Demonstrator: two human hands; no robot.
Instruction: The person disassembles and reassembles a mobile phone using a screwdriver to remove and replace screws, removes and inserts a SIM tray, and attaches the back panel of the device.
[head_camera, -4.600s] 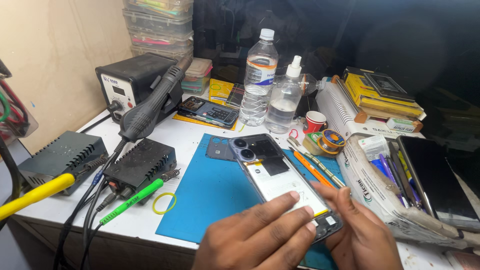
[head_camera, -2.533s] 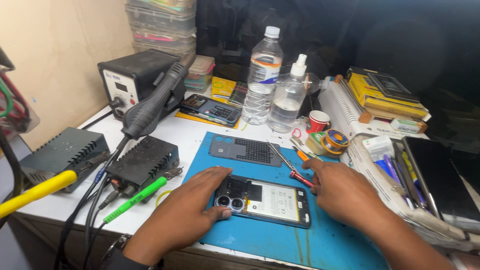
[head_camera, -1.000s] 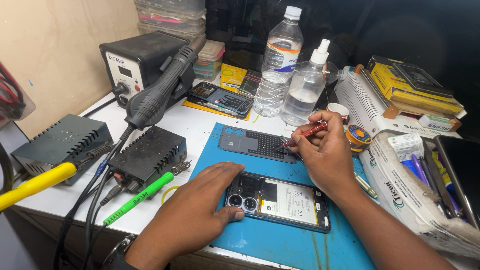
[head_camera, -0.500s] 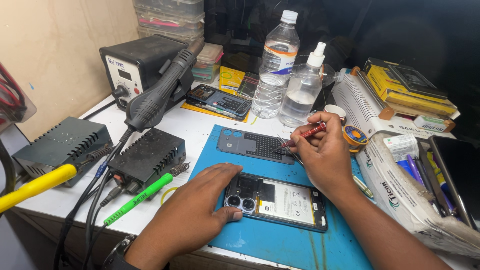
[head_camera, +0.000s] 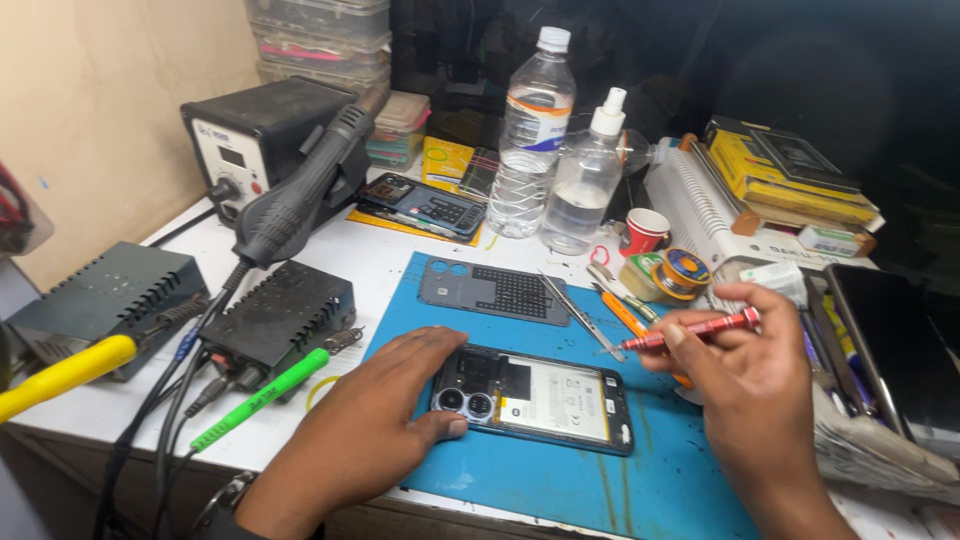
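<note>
An opened phone lies back-up on the blue work mat, its battery and camera lenses showing. My left hand rests flat on the mat and pinches the phone's camera end between thumb and fingers. My right hand is to the right of the phone, holding a red screwdriver whose tip points left above the mat. The removed grey back cover lies at the far edge of the mat, with tweezers beside it.
A hot-air station with its handpiece, two dark boxes, a green tool and a yellow handle fill the left. Two bottles, another phone, a red cup, solder reel and stacked boxes stand behind.
My right hand has drawn back to the right and away from the back cover with the red screwdriver. My left hand stays on the phone's camera end.
</note>
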